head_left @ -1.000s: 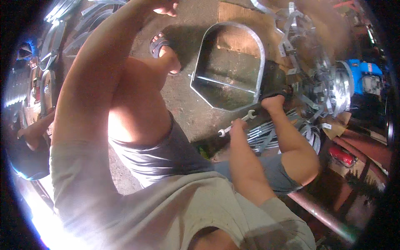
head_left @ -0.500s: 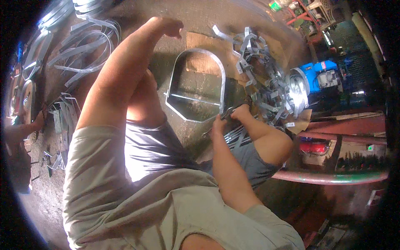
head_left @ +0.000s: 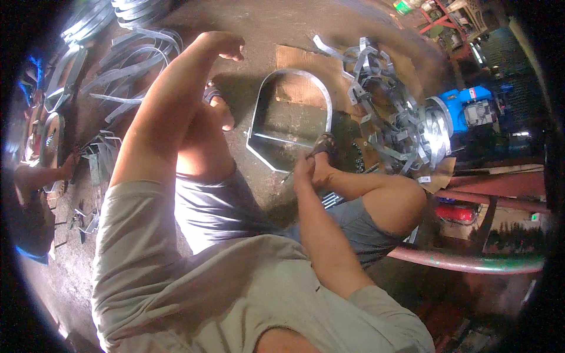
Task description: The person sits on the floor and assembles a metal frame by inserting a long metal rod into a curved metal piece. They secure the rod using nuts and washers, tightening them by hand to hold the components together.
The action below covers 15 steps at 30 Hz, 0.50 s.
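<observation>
My left hand [head_left: 228, 46] is stretched out above the floor at the upper left of the metal frame, fingers loosely bent and apart, with nothing visible in it. The frame [head_left: 329, 109] is a grey metal strip with a rounded far end, angled near corners and a thin rod [head_left: 276, 139] across it. Close to its near right side, my right hand [head_left: 303, 169] is closed around a thin dark tool [head_left: 287, 177] whose kind I cannot make out. My sandalled right foot [head_left: 323, 147] rests beside that hand and the frame's edge.
Bent metal brackets [head_left: 385, 100] are heaped on cardboard [head_left: 300, 82] at the right, near a blue machine [head_left: 465, 109]. Long metal strips [head_left: 132, 65] lie at the far left. Another person's arm [head_left: 44, 173] reaches in at the left. A red pipe [head_left: 471, 262] runs along the right.
My left hand has moved left, away from the frame. My right hand has shifted slightly left along the frame's near edge, and my right foot has come nearer the frame.
</observation>
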Tool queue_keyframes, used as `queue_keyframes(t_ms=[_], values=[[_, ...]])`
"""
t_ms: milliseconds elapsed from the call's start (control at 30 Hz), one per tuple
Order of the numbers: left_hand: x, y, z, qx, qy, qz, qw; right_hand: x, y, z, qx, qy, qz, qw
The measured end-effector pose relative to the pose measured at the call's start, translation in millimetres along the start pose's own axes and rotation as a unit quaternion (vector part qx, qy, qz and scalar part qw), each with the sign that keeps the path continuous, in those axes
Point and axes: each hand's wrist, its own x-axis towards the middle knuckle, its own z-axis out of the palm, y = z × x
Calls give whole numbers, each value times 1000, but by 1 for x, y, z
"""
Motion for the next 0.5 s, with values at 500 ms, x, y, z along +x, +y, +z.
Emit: queue_keyframes(t_ms=[500], values=[[19,-2,25,-34,43,56,997,-1,-44,20,198,-89,24,976]])
